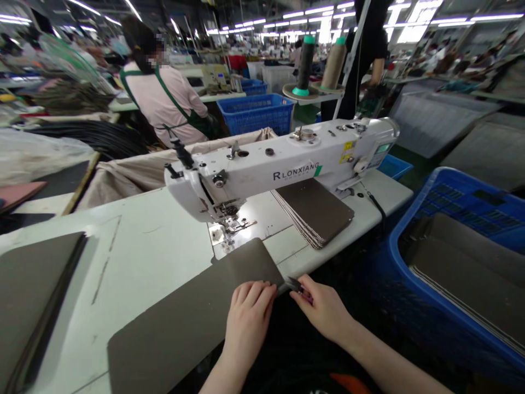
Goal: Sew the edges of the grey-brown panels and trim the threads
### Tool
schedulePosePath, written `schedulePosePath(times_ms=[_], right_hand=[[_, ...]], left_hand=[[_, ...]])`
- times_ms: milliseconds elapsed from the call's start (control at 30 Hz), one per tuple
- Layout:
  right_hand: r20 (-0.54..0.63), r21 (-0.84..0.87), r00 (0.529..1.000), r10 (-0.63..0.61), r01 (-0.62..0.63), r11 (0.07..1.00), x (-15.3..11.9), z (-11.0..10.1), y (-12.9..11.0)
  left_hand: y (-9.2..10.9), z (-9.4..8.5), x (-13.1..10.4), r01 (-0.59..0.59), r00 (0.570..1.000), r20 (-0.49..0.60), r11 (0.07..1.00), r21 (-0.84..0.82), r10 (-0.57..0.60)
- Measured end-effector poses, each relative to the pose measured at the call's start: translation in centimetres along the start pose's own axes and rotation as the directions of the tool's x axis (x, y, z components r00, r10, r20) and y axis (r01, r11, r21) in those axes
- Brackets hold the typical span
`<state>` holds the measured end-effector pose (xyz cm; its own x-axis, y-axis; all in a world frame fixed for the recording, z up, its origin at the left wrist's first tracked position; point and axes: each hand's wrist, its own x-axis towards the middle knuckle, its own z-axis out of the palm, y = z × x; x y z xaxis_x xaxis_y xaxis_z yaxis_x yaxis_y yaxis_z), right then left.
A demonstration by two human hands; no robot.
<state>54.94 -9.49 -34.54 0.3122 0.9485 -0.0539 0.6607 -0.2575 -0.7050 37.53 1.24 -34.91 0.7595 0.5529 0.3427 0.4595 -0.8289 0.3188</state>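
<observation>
A long grey-brown panel with rounded corners lies on the white sewing table, its right end just in front of the needle area. My left hand grips the panel's near edge close to its right corner, fingers bent over the top. Closed around small thread snips with a pinkish handle, my right hand is at that corner, and the blades point at the panel's edge. The white sewing machine stands beyond both hands.
A stack of brown panels lies under the machine arm. More panels are at the left. A blue crate with panels stands at the right. Thread cones rise behind the machine; a person sits beyond.
</observation>
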Motion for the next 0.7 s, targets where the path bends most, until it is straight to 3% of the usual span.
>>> schedulePosePath(times_ms=[300, 500, 700], right_hand=[[0.050, 0.030, 0.998, -0.032, 0.030, 0.999, -0.4, 0.2, -0.2], [0.045, 0.009, 0.998, -0.045, 0.045, 0.999, 0.2, 0.7, -0.3], [0.023, 0.012, 0.999, -0.024, 0.023, 1.000, 0.1, 0.6, 0.0]], left_hand=[[1.2, 0.1, 0.1, 0.139, 0.990, -0.007, 0.985, -0.101, -0.140], [1.2, 0.0, 0.2, 0.135, 0.991, 0.001, 0.980, -0.147, -0.136], [1.4, -1.1, 0.2, 0.125, 0.991, 0.075, 0.970, -0.209, -0.112]])
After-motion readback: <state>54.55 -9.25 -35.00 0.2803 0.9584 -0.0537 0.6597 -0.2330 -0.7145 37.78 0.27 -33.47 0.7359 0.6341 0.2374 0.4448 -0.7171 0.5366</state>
